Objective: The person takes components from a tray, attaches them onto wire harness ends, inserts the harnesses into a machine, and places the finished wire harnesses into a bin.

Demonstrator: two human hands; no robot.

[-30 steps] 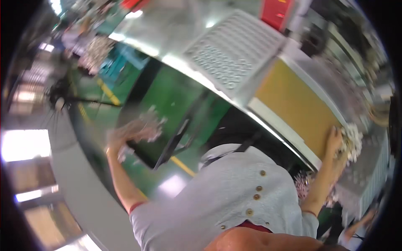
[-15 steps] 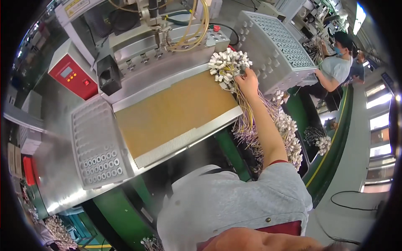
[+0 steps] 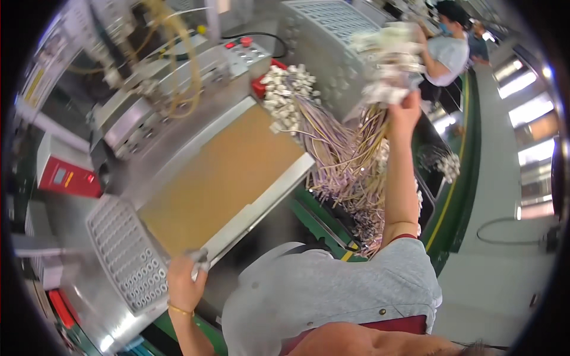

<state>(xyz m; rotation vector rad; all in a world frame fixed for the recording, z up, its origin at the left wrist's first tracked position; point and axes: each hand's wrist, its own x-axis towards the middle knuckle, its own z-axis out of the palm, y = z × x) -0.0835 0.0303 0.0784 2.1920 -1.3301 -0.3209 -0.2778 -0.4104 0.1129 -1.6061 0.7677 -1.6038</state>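
My right hand (image 3: 406, 113) is raised at the right, closed around a bundle of wires with white connectors (image 3: 389, 65). Its connector heads are smeared by motion, and its yellowish wires trail downward. Beside it, more white connectors (image 3: 288, 89) are heaped at the far right corner of the brown work plate (image 3: 225, 172). Their purple and yellow wires (image 3: 332, 142) spill over the edge. At the plate's near left corner, my left hand (image 3: 185, 282) has its fingers bent around something small and greyish-white (image 3: 200, 261), too blurred to name.
A grey plastic tray (image 3: 113, 237) with rings in its near rows lies left of the plate. Behind stand a machine with tubes (image 3: 136, 113) and a red-fronted control box (image 3: 68, 177). A large metal box (image 3: 323, 65) stands at the back right. A person (image 3: 448, 53) works beyond it.
My right hand has lifted a wire bundle from the heap and swung it right. My left hand has come into view at the near left. The whole view has turned.
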